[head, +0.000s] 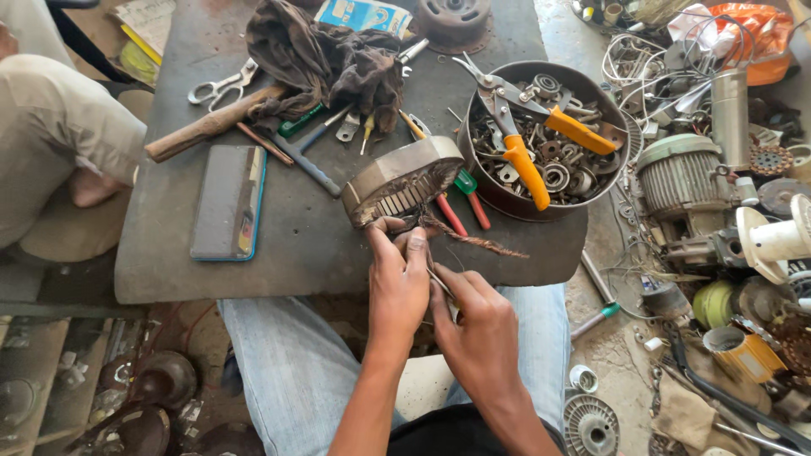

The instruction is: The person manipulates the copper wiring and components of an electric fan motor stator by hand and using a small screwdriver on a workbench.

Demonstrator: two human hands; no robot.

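Over by the bench's left edge sits a flat blue-edged case (228,203), out of the way. At the front edge the left hand (397,283) has its grip pinched on frayed copper wire (460,239) trailing from the stator (404,180), probably to keep it taut. The right hand (480,333) grips a thin tool; its tip is hidden.

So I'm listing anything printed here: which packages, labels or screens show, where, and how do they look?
Blue packet: top of table, behind rag; flat, blue and white.
Phone: left on table; flat grey rectangle, blue edge, screen not visible.
Papers: top left, off table; yellow and white.
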